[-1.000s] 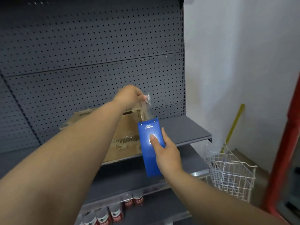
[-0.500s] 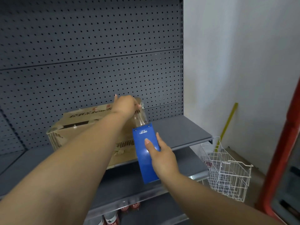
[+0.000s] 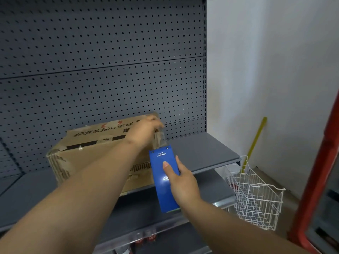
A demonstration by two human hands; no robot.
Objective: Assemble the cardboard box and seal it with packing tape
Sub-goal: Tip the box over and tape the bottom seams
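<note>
I have the worn brown cardboard box (image 3: 86, 158) on the grey metal shelf (image 3: 201, 153), flaps folded down. At the box's top right corner my left hand (image 3: 145, 131) pinches the free end of the clear packing tape (image 3: 160, 141). Just right of the box my right hand (image 3: 183, 182) is clamped round the flat blue plastic tape dispenser (image 3: 162, 191). I judge the tape thin, sticky and quick to crease: hold its very end and keep it taut. The box looks light and soft-cornered.
</note>
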